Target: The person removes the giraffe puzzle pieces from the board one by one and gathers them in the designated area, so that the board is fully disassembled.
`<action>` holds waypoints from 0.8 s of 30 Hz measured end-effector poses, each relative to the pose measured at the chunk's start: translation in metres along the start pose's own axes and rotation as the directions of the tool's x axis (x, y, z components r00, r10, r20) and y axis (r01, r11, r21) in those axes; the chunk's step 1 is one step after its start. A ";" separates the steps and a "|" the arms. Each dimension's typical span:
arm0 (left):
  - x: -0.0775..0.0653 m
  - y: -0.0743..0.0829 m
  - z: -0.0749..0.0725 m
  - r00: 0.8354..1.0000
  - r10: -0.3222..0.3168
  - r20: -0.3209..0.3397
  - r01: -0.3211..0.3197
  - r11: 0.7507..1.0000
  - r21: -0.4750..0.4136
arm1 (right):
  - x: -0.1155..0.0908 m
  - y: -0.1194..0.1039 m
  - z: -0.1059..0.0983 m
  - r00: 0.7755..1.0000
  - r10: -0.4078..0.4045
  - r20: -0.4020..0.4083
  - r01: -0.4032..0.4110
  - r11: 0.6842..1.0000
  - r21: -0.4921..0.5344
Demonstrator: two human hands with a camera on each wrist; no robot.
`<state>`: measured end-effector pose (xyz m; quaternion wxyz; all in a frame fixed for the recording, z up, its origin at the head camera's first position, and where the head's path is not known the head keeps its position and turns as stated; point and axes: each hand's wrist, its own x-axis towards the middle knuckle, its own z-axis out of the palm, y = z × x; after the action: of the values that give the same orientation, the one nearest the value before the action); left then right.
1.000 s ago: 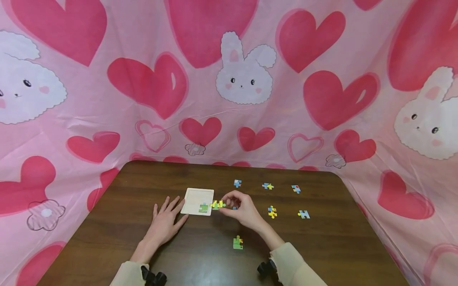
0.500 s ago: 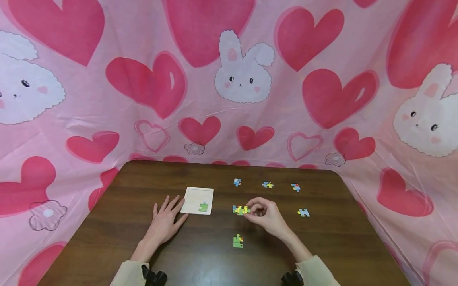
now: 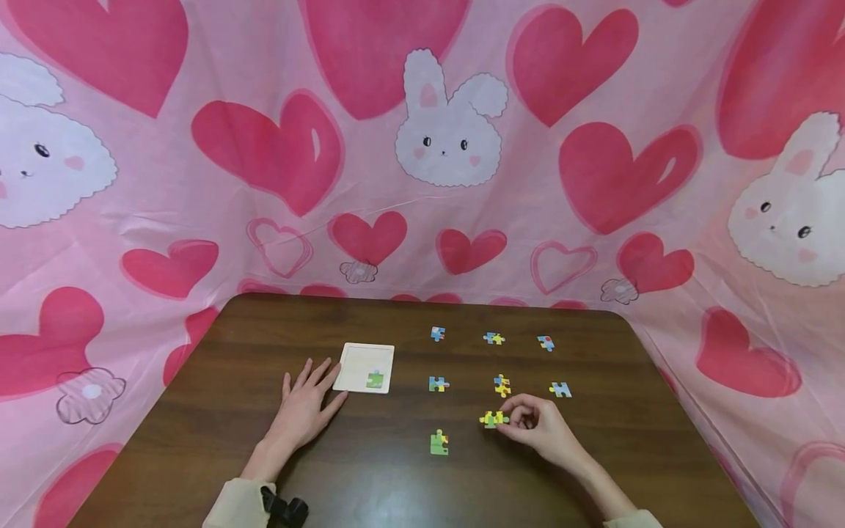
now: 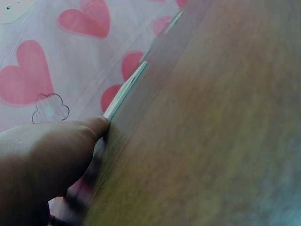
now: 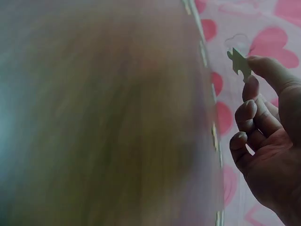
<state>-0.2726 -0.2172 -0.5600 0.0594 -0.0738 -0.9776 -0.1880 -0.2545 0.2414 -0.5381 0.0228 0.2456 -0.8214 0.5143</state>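
Observation:
My right hand point(image 3: 544, 433) pinches a yellow-and-green jigsaw piece point(image 3: 492, 419) between thumb and forefinger, near the front right of the loose pieces. In the right wrist view the pale back of this jigsaw piece point(image 5: 240, 62) shows at the fingertips, off the table. Fingers spread, my left hand point(image 3: 306, 407) rests on the table with fingertips at the left edge of a pale square puzzle tray point(image 3: 353, 359). A green jigsaw piece point(image 3: 375, 379) lies in the tray's lower right corner. The left wrist view shows the thumb against the tray's edge point(image 4: 124, 92).
Several loose jigsaw pieces lie in rows right of the tray: a blue piece point(image 3: 438, 334) at the back, a blue-and-yellow piece point(image 3: 502, 385) just beyond the held one, and a green piece point(image 3: 439, 443) nearest me. A pink heart-print cloth point(image 3: 422, 205) hangs behind the brown table point(image 3: 370, 469).
My right hand has carried the yellow-and-green jigsaw piece from the tray's right edge rightward and nearer to me. My left hand has stayed at the tray.

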 end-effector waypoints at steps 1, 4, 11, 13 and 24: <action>0.000 0.000 0.000 1.000 0.000 -0.001 0.000 1.000 0.000 | -0.003 0.001 -0.002 1.000 -0.004 0.014 0.005 1.000 -0.007; 0.000 0.000 0.000 1.000 0.002 -0.004 -0.002 1.000 0.003 | -0.009 0.003 -0.008 0.997 -0.014 0.070 0.016 1.000 -0.026; 0.000 0.000 0.001 1.000 -0.007 0.007 0.007 1.000 0.001 | -0.017 0.005 -0.016 0.981 0.021 0.194 -0.005 0.997 -0.080; 0.001 0.000 0.001 1.000 -0.010 0.007 0.010 1.000 -0.001 | -0.018 0.007 -0.017 0.976 0.029 0.214 -0.007 0.995 -0.104; 0.002 -0.002 0.003 1.000 -0.010 0.008 0.010 1.000 -0.005 | 0.001 0.000 -0.006 0.987 -0.109 0.119 0.132 0.970 -0.203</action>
<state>-0.2751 -0.2175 -0.5626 0.0543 -0.0701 -0.9777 -0.1906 -0.2565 0.2467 -0.5351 0.0359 0.3186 -0.8546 0.4085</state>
